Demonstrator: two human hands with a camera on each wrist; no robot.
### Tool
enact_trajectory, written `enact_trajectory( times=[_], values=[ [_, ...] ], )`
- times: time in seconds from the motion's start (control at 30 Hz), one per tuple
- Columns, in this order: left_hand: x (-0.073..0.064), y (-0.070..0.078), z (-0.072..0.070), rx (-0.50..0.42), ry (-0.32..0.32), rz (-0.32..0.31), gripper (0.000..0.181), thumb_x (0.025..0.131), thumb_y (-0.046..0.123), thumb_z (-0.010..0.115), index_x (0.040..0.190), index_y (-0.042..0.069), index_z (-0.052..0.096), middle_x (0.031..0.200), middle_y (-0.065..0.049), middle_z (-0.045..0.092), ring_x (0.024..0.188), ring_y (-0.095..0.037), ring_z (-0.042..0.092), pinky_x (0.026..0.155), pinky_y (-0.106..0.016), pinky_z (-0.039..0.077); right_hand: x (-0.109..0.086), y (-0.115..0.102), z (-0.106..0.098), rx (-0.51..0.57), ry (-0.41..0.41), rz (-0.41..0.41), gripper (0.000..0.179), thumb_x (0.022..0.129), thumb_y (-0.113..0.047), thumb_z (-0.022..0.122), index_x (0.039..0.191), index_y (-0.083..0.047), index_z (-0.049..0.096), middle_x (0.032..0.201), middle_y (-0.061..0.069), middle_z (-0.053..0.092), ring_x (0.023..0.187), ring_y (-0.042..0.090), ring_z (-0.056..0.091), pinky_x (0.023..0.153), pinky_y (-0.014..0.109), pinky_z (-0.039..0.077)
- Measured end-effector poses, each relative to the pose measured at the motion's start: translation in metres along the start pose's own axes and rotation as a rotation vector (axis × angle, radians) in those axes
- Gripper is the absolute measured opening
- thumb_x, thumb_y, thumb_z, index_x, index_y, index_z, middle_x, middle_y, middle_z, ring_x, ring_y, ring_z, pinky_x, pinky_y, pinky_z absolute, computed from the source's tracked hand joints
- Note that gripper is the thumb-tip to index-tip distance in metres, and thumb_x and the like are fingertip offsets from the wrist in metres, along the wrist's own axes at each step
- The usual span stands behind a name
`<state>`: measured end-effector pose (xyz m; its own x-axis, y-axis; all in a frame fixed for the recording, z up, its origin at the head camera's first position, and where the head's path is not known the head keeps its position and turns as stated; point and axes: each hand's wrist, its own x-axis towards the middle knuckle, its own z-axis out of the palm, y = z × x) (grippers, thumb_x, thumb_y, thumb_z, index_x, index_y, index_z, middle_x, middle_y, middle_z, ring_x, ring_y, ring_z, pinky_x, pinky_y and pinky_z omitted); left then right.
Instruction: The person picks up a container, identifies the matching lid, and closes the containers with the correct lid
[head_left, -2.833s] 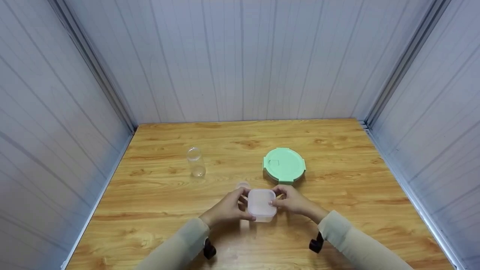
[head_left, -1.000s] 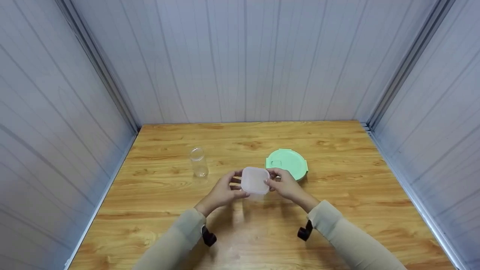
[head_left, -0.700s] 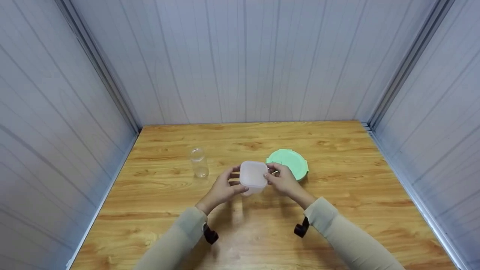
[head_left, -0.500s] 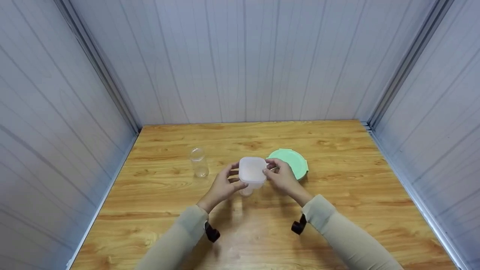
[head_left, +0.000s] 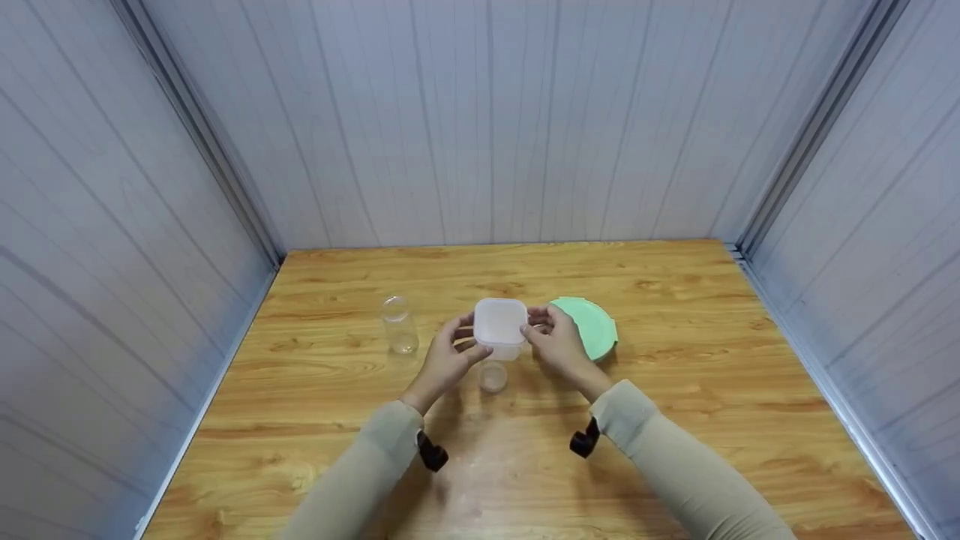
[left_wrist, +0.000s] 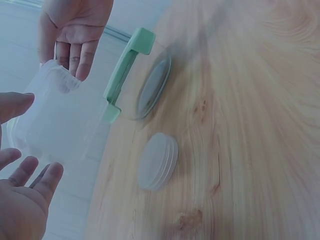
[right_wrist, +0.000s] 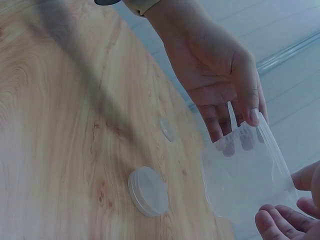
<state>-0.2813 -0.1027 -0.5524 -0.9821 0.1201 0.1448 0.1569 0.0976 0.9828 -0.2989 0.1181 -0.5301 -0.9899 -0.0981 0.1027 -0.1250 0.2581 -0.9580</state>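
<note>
My left hand (head_left: 448, 361) and right hand (head_left: 559, 343) hold a square translucent plastic food container (head_left: 500, 321) between them, raised above the table. The left hand's thumb and fingers grip its left side. On the opposite side, my right hand grips the edge with its thumb near the whitish top. The wrist views show the translucent body (left_wrist: 60, 117) of the container and fingertips behind its wall. Below it on the wooden table sits a small round clear tub (right_wrist: 148, 191) with a ridged rim. Whether anything is inside the container cannot be made out.
A round glass food container with a mint-green lid (head_left: 591, 328) stands behind my right hand, which partly covers it. An upright clear cylindrical jar (head_left: 400, 325) is to the left. White panel walls (head_left: 480, 127) border the wooden tabletop (head_left: 315, 420) at the back and sides.
Both hands have carried the square container upward and away from me, slightly to the left. The small round tub, earlier mostly hidden by it, now shows fully. The jar stays put.
</note>
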Motion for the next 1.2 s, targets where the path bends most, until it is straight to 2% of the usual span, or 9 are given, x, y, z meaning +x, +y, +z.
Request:
enact_trajectory(
  times=[0.17, 0.43, 0.63, 1.03, 1.2],
  values=[
    [0.007, -0.002, 0.002, -0.013, 0.023, -0.007, 0.064, 0.093, -0.005, 0.077, 0.151, -0.010, 0.052, 0.148, -0.030, 0.059, 0.136, -0.044, 0.060, 0.116, -0.047, 0.054, 0.007, 0.000, 0.003, -0.010, 0.013, -0.008, 0.032, 0.102, -0.006, 0.072, 0.131, 0.006, 0.066, 0.122, 0.022, 0.072, 0.108, 0.030, 0.071, 0.093, 0.034, 0.059],
    [0.018, -0.007, 0.005, -0.050, 0.061, -0.043, 0.060, 0.095, -0.006, 0.074, 0.151, -0.010, 0.052, 0.149, -0.030, 0.059, 0.140, -0.047, 0.059, 0.115, -0.047, 0.055, 0.018, 0.004, 0.008, -0.010, 0.024, -0.020, 0.036, 0.102, -0.007, 0.071, 0.135, 0.005, 0.066, 0.125, 0.022, 0.073, 0.112, 0.031, 0.070, 0.100, 0.041, 0.058],
    [0.025, -0.014, 0.002, -0.029, 0.066, -0.039, 0.062, 0.096, -0.003, 0.074, 0.153, -0.010, 0.051, 0.151, -0.030, 0.058, 0.142, -0.047, 0.057, 0.116, -0.049, 0.054, 0.023, 0.011, 0.013, -0.037, -0.008, -0.049, 0.041, 0.103, -0.005, 0.069, 0.141, 0.008, 0.063, 0.133, 0.024, 0.072, 0.121, 0.034, 0.069, 0.108, 0.046, 0.056],
    [0.031, -0.034, -0.003, -0.013, 0.079, -0.044, 0.061, 0.095, -0.004, 0.072, 0.151, -0.013, 0.051, 0.148, -0.033, 0.058, 0.140, -0.052, 0.058, 0.110, -0.048, 0.058, 0.029, 0.025, 0.021, -0.094, -0.070, -0.085, 0.041, 0.104, 0.001, 0.064, 0.142, 0.015, 0.061, 0.140, 0.031, 0.068, 0.126, 0.042, 0.069, 0.110, 0.049, 0.057],
    [0.031, -0.038, -0.003, -0.030, 0.084, -0.108, 0.060, 0.096, -0.002, 0.069, 0.153, -0.009, 0.052, 0.148, -0.029, 0.059, 0.139, -0.047, 0.059, 0.110, -0.047, 0.058, 0.030, 0.028, 0.024, -0.122, -0.085, -0.067, 0.042, 0.106, 0.000, 0.064, 0.145, 0.015, 0.059, 0.144, 0.030, 0.066, 0.129, 0.043, 0.069, 0.111, 0.048, 0.057]
  ],
)
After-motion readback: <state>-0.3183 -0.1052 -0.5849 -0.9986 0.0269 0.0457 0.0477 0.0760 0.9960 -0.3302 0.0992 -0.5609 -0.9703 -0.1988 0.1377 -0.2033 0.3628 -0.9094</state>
